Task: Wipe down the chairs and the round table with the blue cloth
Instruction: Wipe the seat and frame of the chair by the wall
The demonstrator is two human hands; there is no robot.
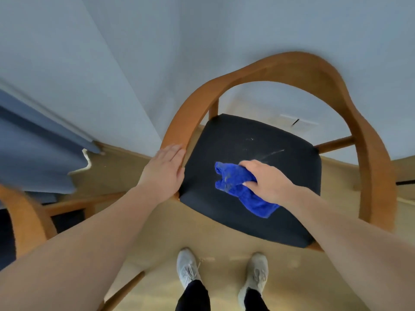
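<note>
Forearms, two, bare: left forearm [78, 239] and right forearm [348, 234] reach from the near edge toward a chair [292, 63].

Right hand [267, 182]: fingers curled round the blue cloth [235, 185], gripping its bunched middle and pressing it on the seat [258, 140].

Left hand [164, 169]: flat, fingers straight, resting on the near end of the left armrest [179, 122], holding nothing.

Blue cloth: vivid blue, fluffy pile, crumpled. One end pokes out left of the fingers, the other trails nearer, under the wrist. Faint pale dust shows on its folds. Likely light, soft and limp, so best taken as a wad under the palm, as here; loose ends may drag.

Seat: dark upholstery, pale streaks just beyond the hand.

Chair: one curved wooden rail serves as arms and back. Stiff, probably light enough to slide, hence worth steadying.

Second chair [24, 216]: part visible at near left.

Shoes [187, 265]: pale, on tan floor [224, 277].

Round table: not in view.
</note>
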